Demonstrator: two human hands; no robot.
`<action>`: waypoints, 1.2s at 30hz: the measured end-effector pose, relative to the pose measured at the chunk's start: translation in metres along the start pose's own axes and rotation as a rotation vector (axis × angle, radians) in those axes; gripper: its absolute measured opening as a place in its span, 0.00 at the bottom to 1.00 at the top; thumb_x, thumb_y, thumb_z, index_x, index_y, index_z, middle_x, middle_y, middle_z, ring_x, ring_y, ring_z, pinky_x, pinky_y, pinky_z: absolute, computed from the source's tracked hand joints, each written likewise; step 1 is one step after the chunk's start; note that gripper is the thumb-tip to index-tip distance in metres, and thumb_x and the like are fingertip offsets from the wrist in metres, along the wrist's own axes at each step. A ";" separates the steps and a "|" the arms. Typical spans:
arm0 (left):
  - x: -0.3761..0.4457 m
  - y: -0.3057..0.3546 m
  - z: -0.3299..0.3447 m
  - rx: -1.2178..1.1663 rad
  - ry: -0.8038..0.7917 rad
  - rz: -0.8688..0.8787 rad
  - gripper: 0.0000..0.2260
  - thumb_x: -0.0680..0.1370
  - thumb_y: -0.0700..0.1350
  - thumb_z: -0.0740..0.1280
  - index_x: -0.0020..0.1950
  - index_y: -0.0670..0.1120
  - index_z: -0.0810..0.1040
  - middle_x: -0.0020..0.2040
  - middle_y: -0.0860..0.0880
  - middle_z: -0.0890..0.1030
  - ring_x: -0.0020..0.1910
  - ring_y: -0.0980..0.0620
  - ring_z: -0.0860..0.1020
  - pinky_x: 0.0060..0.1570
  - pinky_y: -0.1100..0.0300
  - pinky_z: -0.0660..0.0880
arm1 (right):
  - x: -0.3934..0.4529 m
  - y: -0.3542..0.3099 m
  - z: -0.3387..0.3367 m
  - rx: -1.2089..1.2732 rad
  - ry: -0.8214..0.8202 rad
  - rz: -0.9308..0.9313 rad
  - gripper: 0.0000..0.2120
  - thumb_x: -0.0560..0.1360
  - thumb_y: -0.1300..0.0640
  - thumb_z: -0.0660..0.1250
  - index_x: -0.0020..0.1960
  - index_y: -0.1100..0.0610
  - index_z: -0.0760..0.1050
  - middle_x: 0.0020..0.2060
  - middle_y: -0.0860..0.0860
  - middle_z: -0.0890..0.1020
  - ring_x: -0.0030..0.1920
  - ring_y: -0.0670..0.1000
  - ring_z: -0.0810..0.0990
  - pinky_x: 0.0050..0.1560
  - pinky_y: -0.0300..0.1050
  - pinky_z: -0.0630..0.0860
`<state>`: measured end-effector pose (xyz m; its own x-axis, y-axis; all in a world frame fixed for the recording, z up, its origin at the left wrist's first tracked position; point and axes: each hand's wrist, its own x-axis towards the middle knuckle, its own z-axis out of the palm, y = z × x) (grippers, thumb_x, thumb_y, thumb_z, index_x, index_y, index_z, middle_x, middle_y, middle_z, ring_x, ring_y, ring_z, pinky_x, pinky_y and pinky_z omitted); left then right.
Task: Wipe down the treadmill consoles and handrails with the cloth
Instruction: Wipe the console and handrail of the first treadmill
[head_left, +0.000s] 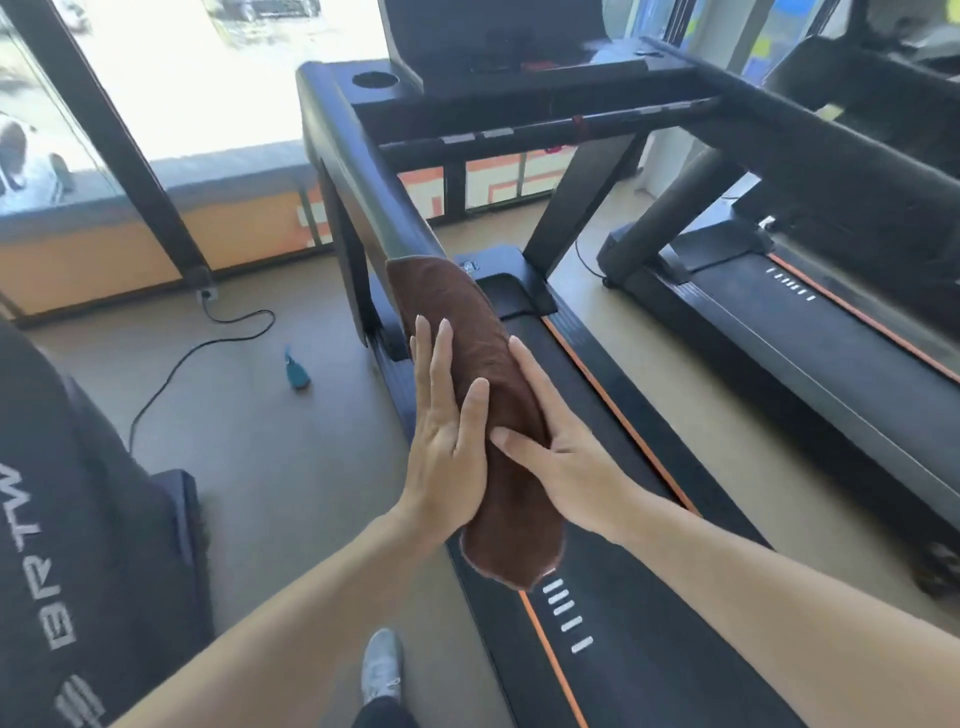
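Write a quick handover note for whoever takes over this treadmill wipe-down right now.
Left hand: flat and open, pressing the brown terry cloth from the left.
Right hand: open, fingers spread on the cloth's right side.
The cloth is draped over the near end of the black left handrail.
Done: cannot tell how much is wiped.
Left: the black console, the right handrail, the neighbouring treadmill.
A small teal spray bottle stands on the floor to the left.
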<state>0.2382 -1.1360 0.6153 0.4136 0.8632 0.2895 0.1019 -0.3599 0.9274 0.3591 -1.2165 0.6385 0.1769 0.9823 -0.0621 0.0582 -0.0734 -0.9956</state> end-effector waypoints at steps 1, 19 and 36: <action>-0.008 0.000 0.003 0.030 -0.006 0.014 0.25 0.82 0.58 0.52 0.78 0.66 0.47 0.82 0.65 0.42 0.81 0.62 0.43 0.80 0.57 0.47 | -0.008 0.007 0.000 -0.064 0.014 -0.038 0.36 0.83 0.61 0.66 0.80 0.33 0.56 0.78 0.37 0.66 0.77 0.42 0.67 0.78 0.52 0.64; 0.108 -0.007 -0.031 0.147 -0.053 -0.129 0.28 0.80 0.59 0.56 0.81 0.59 0.58 0.81 0.66 0.45 0.80 0.63 0.41 0.81 0.52 0.43 | 0.120 -0.030 -0.024 0.142 -0.151 0.106 0.23 0.83 0.49 0.65 0.77 0.38 0.68 0.67 0.42 0.80 0.64 0.44 0.81 0.66 0.41 0.77; 0.255 0.003 -0.056 0.700 -0.159 -0.196 0.22 0.82 0.57 0.61 0.76 0.56 0.69 0.82 0.59 0.56 0.81 0.58 0.40 0.80 0.50 0.39 | 0.237 -0.012 -0.017 0.362 -0.150 0.626 0.39 0.71 0.23 0.64 0.65 0.54 0.83 0.62 0.56 0.84 0.64 0.57 0.82 0.73 0.55 0.71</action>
<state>0.2929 -0.8969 0.7048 0.4487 0.8924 0.0474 0.7179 -0.3915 0.5757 0.4169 -0.9858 0.6368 -0.0675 0.7902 -0.6091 -0.3420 -0.5918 -0.7299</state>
